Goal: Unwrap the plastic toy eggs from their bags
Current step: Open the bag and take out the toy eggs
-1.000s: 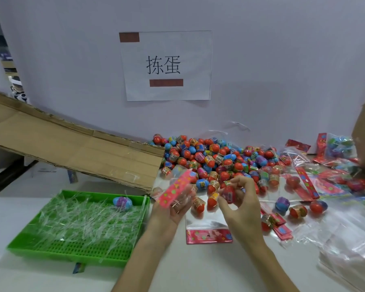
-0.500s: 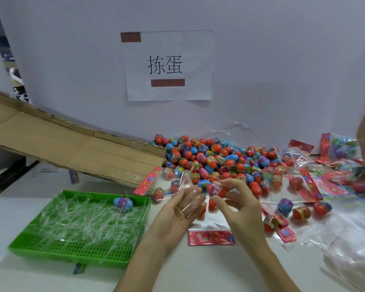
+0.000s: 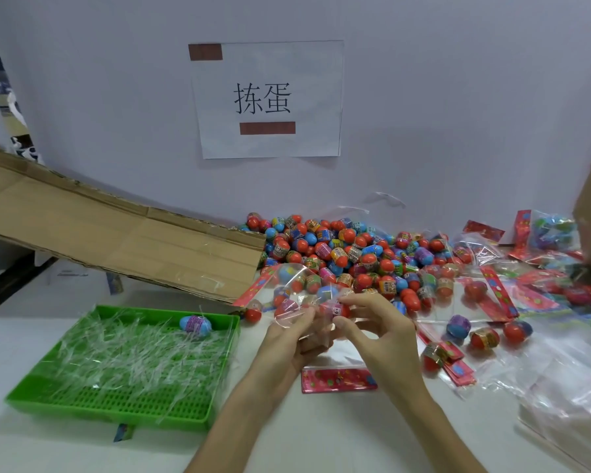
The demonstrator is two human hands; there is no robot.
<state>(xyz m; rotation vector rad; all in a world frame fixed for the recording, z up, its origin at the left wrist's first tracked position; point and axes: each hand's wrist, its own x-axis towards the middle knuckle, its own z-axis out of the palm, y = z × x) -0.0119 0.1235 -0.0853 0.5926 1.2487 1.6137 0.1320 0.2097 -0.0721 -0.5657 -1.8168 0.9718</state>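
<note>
Near the front left corner of the bench (image 3: 14, 339), clear shreds and one blue egg (image 3: 195, 324) are held in a green tray (image 3: 99, 412). Toward the middle, a clear bag (image 3: 287, 295) is pinched by the left hand (image 3: 287, 339). A red egg (image 3: 336, 309), seemingly inside the film, is gripped by the right hand (image 3: 379, 332). A pile of eggs (image 3: 338, 254) is heaped at the back edge, and empty bags (image 3: 560, 380) are spread rightward.
</note>
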